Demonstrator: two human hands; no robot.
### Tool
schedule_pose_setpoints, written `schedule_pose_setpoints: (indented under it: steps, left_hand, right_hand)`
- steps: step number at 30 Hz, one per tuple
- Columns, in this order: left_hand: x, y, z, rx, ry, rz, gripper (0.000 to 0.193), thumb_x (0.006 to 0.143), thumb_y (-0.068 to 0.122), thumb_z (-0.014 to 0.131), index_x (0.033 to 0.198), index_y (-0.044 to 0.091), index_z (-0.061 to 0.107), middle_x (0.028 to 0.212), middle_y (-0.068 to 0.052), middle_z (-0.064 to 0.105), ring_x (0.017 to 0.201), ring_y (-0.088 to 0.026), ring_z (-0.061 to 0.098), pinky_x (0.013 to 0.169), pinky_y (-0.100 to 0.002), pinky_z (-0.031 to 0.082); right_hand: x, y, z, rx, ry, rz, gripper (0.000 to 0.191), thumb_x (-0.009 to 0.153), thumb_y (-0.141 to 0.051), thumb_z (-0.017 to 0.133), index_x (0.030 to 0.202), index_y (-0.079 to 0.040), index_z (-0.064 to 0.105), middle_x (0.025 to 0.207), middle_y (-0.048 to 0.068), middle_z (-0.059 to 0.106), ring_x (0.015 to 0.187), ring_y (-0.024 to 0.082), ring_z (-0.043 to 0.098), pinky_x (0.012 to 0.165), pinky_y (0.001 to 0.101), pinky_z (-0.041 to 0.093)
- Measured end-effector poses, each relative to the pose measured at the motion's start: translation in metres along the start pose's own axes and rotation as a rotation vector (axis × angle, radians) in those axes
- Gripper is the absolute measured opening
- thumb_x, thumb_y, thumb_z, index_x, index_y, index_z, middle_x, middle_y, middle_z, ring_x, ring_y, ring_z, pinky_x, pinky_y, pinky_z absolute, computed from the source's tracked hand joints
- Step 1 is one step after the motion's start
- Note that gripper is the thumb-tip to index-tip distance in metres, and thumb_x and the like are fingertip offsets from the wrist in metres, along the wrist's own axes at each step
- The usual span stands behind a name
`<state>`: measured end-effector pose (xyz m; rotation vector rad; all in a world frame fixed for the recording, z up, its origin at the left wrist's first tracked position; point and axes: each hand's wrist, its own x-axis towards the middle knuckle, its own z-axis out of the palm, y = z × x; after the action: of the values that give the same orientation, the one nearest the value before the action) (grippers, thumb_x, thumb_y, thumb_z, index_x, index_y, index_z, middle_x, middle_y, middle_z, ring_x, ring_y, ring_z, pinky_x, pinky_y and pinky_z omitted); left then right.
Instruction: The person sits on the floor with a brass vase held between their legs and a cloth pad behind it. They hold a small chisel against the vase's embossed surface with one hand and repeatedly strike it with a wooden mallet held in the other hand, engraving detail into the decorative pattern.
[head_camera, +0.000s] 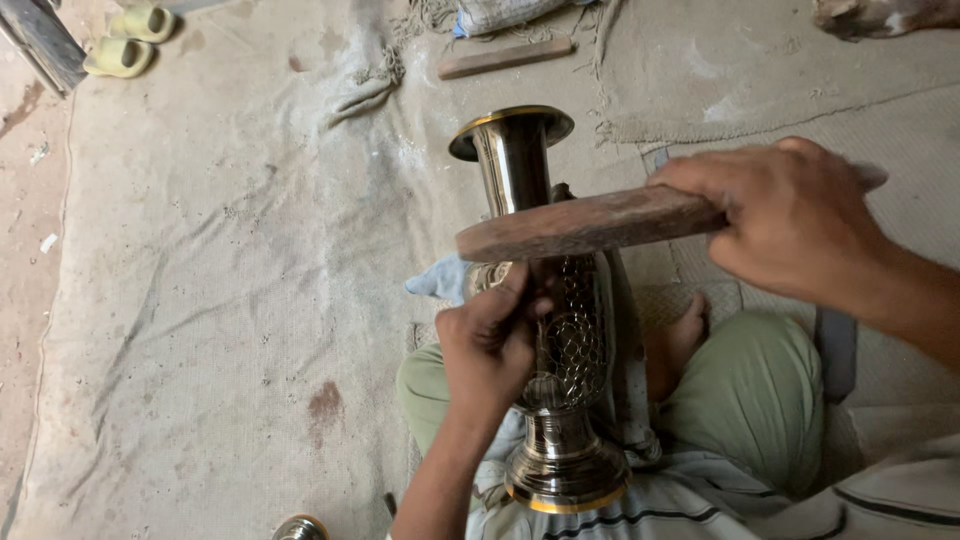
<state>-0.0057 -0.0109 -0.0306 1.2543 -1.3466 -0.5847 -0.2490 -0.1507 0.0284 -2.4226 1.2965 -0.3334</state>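
Left hand (490, 345) pinched closed against engraved metal vase (548, 330); right hand (790, 215) clenched around wooden bat (590, 222).

A floor-level metalcraft workshop: dusty, stained sackcloth (220, 250) covers the ground, a worn wooden block (505, 57) and yellow sandals (130, 40) lie about, and an engraved metal vase (555, 330) rests across a seated person's lap.

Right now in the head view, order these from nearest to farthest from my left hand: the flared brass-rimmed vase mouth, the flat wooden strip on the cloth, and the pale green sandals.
Measured from the left hand:
1. Flared brass-rimmed vase mouth, straight ahead.
2. Flat wooden strip, farther ahead on the cloth.
3. Pale green sandals, far top left.
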Motion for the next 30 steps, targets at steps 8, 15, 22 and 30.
schedule_pose_setpoints:
  steps: [8, 15, 22, 30]
  left_hand:
    - [-0.020, -0.008, 0.016, 0.093, 0.302, -0.059, 0.056, 0.085, -0.004, 0.082, 0.137, 0.010, 0.067, 0.091, -0.006, 0.080, 0.081, -0.001, 0.067, 0.076, -0.020, 0.054]
    - [-0.024, -0.014, 0.025, 0.125, 0.429, 0.049, 0.055, 0.089, -0.003, 0.081, 0.140, 0.008, 0.063, 0.103, -0.009, 0.080, 0.090, -0.003, 0.071, 0.085, -0.021, 0.057]
    - [-0.020, -0.009, 0.021, 0.090, 0.318, -0.015, 0.045, 0.088, -0.005, 0.080, 0.130, 0.006, 0.071, 0.095, -0.008, 0.081, 0.086, -0.006, 0.073, 0.080, -0.021, 0.058]
    - [-0.001, -0.001, 0.005, 0.201, 0.064, -0.113, 0.030, 0.087, 0.004, 0.085, 0.116, 0.008, 0.079, 0.075, -0.010, 0.077, 0.060, -0.007, 0.064, 0.058, -0.026, 0.052]
  right_hand:
    - [0.024, -0.047, -0.048, -0.586, -0.034, -0.191, 0.056, 0.077, -0.010, 0.072, 0.131, -0.024, 0.070, 0.096, 0.001, 0.078, 0.063, 0.017, 0.069, 0.063, 0.0378, 0.056]
    - [0.038, -0.075, -0.063, -0.317, -0.063, -0.295, 0.040, 0.083, -0.010, 0.069, 0.120, -0.024, 0.070, 0.073, 0.002, 0.070, 0.069, 0.019, 0.069, 0.077, 0.0424, 0.052]
    - [0.027, -0.060, -0.062, -0.560, -0.004, -0.362, 0.034, 0.079, -0.006, 0.071, 0.107, -0.026, 0.074, 0.069, -0.004, 0.070, 0.067, 0.015, 0.067, 0.082, 0.0422, 0.047]
    - [0.010, -0.003, -0.022, -0.102, -0.035, -0.089, 0.042, 0.078, -0.009, 0.076, 0.119, -0.016, 0.070, 0.070, 0.004, 0.072, 0.052, 0.017, 0.064, 0.061, 0.0420, 0.052]
